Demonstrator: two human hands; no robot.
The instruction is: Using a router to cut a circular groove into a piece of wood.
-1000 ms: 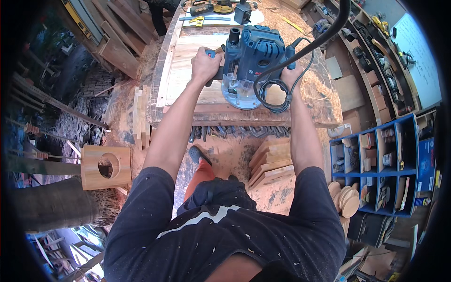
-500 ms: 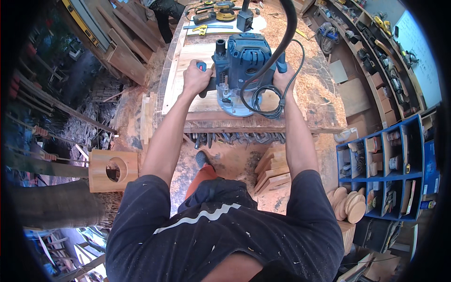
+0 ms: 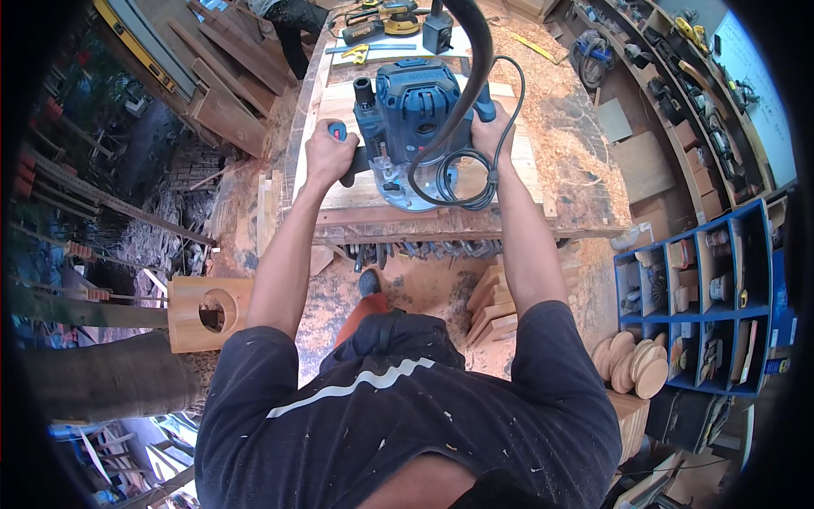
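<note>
Dark short-sleeved shirt (image 3: 407,420); wavy pale stripe (image 3: 319,396)

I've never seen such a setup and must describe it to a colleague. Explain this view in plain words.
No robot here: a person works with two bare hands. A fisheye camera worn on the head looks down, so straight edges bend. The left hand and right hand each grip a side handle of a blue router, a power tool for cutting wood. It stands over a pale wooden panel on a workbench strewn with shavings. A coiled cord hangs in front. Farther back lies a yellow-and-black sander.
</note>
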